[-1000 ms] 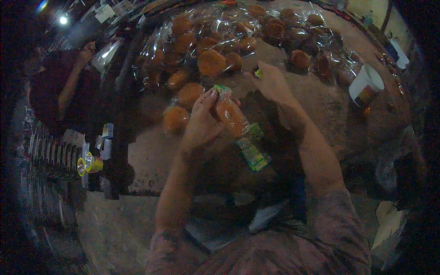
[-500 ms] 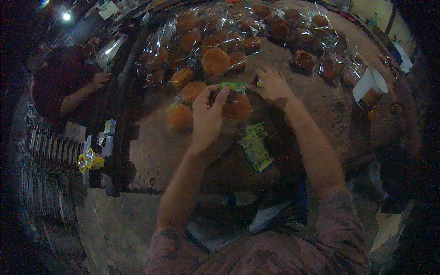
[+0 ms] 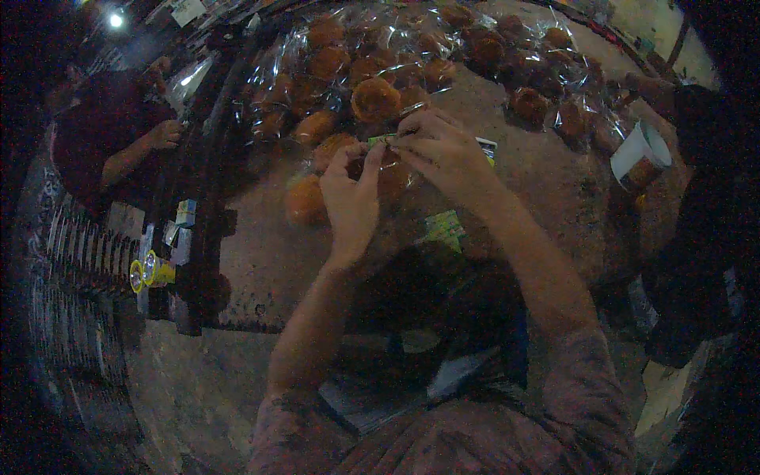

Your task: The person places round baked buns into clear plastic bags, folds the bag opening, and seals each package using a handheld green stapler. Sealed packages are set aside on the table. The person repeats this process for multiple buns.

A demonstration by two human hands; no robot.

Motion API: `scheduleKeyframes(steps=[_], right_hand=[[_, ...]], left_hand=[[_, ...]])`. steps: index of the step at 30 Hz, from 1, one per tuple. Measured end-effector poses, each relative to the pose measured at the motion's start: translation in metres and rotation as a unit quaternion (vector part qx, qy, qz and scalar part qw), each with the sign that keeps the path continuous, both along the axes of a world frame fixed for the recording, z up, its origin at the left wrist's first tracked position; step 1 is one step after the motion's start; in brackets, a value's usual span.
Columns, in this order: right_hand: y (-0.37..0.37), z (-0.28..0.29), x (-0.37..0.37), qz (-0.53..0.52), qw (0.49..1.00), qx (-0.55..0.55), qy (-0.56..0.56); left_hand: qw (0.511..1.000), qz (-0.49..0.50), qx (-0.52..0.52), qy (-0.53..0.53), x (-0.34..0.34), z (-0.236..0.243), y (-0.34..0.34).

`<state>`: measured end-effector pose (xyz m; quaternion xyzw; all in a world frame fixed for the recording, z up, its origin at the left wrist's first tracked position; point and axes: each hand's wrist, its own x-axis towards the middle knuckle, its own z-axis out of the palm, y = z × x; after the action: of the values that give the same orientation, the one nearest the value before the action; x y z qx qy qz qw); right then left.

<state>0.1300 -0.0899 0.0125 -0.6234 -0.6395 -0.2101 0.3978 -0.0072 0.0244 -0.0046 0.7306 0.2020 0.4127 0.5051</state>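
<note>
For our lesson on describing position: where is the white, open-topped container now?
In the head view, the white, open-topped container is at the right of the brown table, beside plastic-wrapped round brown buns.

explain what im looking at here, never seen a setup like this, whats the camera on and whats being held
There is no machine here: these are a person's two bare hands, seen from a wide fisheye camera worn on the head, looking down, so edges bend. The left hand pinches a small green slip; the right hand is at its other end, though its grip is too dim to tell. On the table lie round brown items, many in shiny clear plastic, more green slips and a tilted white cup. Another person is at the left.
</note>
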Motion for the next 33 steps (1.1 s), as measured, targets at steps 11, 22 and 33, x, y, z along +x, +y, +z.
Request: scheduleKeyframes(steps=[11,22,33], right_hand=[[0.005,0.006,0.001,-0.013,0.998,-0.051,-0.033],[-0.044,-0.031,0.067,-0.267,0.92,-0.285,-0.012],[-0.045,-0.008,0.109,0.063,0.681,0.244,0.687]], left_hand=[[0.996,0.043,0.079,-0.012,0.002,-0.006,0.002],[0.996,0.076,-0.034,-0.026,0.002,-0.004,0.013],[0.997,0.061,-0.042,-0.02,0.001,0.001,0.013]])
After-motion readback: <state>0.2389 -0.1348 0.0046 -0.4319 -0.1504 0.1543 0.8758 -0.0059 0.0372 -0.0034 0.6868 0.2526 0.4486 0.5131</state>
